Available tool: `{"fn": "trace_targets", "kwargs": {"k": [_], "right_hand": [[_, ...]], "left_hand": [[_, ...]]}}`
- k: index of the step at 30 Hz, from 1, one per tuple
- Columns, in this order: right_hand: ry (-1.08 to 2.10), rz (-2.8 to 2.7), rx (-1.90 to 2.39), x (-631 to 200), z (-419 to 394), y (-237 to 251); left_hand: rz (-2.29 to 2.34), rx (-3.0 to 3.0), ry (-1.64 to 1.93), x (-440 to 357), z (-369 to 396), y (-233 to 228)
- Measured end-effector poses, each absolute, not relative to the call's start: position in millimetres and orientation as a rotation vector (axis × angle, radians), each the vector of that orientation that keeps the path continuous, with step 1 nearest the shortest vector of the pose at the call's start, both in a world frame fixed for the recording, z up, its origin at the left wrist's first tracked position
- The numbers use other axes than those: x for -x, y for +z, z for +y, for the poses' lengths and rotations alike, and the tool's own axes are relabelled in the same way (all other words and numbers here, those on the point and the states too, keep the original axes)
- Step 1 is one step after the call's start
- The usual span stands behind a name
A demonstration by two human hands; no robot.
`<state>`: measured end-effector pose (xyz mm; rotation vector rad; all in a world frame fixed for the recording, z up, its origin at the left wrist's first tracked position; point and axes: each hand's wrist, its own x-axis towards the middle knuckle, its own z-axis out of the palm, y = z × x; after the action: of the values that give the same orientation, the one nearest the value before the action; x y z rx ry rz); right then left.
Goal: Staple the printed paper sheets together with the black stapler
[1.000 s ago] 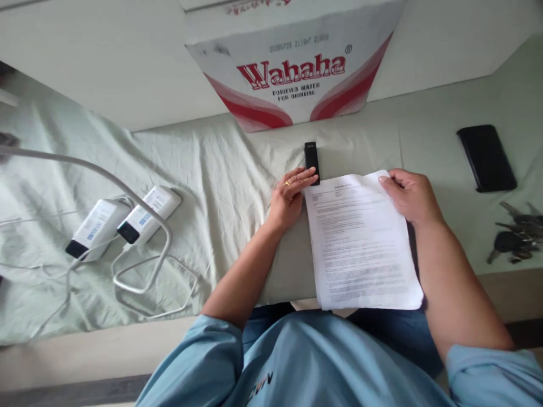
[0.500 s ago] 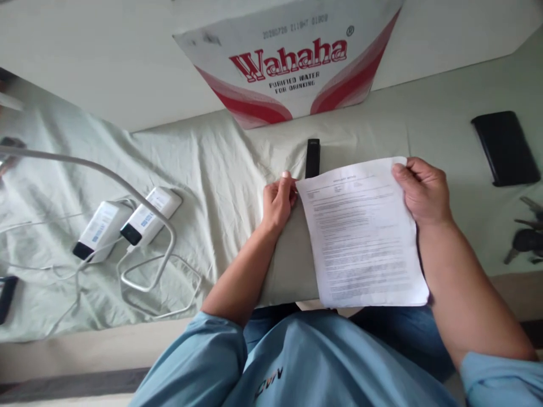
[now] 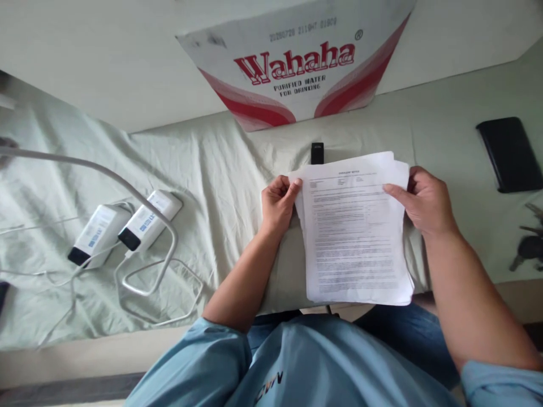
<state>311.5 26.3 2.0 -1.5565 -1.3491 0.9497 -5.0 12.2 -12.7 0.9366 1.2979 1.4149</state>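
A small stack of printed paper sheets (image 3: 352, 237) is held up between my hands, its edges slightly out of line. My left hand (image 3: 280, 204) pinches the upper left corner, thumb on top. At the upper right edge, my right hand (image 3: 426, 199) grips the sheets with its thumb over the front page and its fingers behind. Just past the papers' top edge, a black stick-shaped object (image 3: 317, 153) lies on the cloth, partly covered by the sheets.
A Wahaha water carton (image 3: 297, 73) stands at the back. Two white power banks (image 3: 99, 232) with a looping white cable (image 3: 173, 249) lie to the left. A black wallet-like case (image 3: 510, 154) and keys (image 3: 530, 243) are at the right. Pale green cloth (image 3: 229, 226) covers the surface.
The top sheet has shifted left, and more sheets now show behind it. My left hand's thumb has come down onto the upper left corner. The papers cover more of the black stick.
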Motion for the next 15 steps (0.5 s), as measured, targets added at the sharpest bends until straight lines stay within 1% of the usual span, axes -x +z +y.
{"fn": "trace_targets", "kwargs": {"k": [2,6,12,15], "right_hand": [[0.747,-1.427,1.646,-318.0,26.6,2.4],[0.548,-1.44,1.612,-328.1,30.8,0.6],[0.51,-1.273,1.498,-334.4,35.8,-8.0],[0.388,-1.29,1.516,-337.1,37.6,-10.2]], "left_hand": [[1.265,-0.932,1.373,4.1,10.8,-9.7],[1.271,-0.987,1.287,5.8,8.6,-10.3],[1.295,-1.049,1.26,8.2,8.1,-13.8],[1.321,-1.067,1.258,7.6,8.4,-12.2]]}}
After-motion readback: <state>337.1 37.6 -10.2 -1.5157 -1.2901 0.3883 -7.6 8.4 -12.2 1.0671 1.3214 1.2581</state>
